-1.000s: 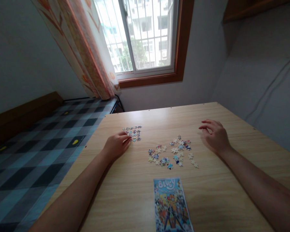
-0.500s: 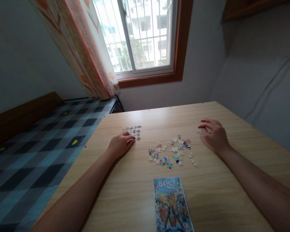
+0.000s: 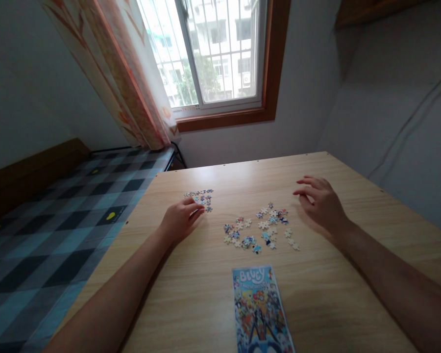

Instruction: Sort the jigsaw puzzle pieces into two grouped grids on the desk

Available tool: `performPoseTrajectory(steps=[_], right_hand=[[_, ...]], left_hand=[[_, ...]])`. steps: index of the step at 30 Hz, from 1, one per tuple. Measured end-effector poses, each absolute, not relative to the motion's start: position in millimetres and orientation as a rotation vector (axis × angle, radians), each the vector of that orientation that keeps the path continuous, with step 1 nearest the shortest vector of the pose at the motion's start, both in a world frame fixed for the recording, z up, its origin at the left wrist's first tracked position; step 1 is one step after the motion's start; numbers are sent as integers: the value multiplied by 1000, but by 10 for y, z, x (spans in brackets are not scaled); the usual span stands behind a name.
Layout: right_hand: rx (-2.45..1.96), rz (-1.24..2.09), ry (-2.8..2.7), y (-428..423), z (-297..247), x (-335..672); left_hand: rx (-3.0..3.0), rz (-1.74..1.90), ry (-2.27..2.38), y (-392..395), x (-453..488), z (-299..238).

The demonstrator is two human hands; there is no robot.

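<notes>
My left hand [image 3: 178, 221] rests at the near-left edge of a small frame of jigsaw pieces [image 3: 208, 197]. Its thumb and index finger pinch together at what looks like a jigsaw piece, mostly hidden by the fingertips. To the right lies a loose scatter of jigsaw pieces [image 3: 248, 240], some printed side up in blue and white, others plain cream. My right hand [image 3: 319, 203] hovers low over the table beyond the right end of this scatter, fingers apart and holding nothing. Nearer to me lies a flat Bluey picture card or box [image 3: 260, 309] showing many cartoon characters.
The pieces lie on a light wood-grain table [image 3: 338, 294]. A bed with a checked cover [image 3: 66, 245] stands along its left side. Beyond the table are a barred window [image 3: 224, 59] and a flowered curtain [image 3: 125, 88]. A cable [image 3: 407, 125] runs down the right wall.
My right hand has lifted slightly and shifted left, its fingers spreading more. My left hand stays by the framed pieces, with a small shift of the fingers. The whole view has tilted a little.
</notes>
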State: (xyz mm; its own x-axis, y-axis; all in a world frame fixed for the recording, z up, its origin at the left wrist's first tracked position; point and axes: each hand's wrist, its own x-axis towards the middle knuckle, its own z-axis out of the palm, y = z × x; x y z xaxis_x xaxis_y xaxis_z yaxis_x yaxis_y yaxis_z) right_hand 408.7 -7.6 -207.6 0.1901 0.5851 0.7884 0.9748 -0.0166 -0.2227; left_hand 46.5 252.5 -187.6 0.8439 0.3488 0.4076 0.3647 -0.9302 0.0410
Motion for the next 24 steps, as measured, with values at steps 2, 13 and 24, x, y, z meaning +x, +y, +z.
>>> performPoseTrajectory(steps=[2, 13, 24], right_hand=[[-1674, -570, -1642, -109, -1961, 3827], [-1639, -177, -2112, -75, -2028, 2743], [-1629, -201, -2063, -46, -2104, 2805]], left_hand=[[-2994, -639, -559, 2470, 481, -1842], [-3127, -243, -572, 2369, 546, -1715], [-3076, 459, -577, 1779, 762, -1508]])
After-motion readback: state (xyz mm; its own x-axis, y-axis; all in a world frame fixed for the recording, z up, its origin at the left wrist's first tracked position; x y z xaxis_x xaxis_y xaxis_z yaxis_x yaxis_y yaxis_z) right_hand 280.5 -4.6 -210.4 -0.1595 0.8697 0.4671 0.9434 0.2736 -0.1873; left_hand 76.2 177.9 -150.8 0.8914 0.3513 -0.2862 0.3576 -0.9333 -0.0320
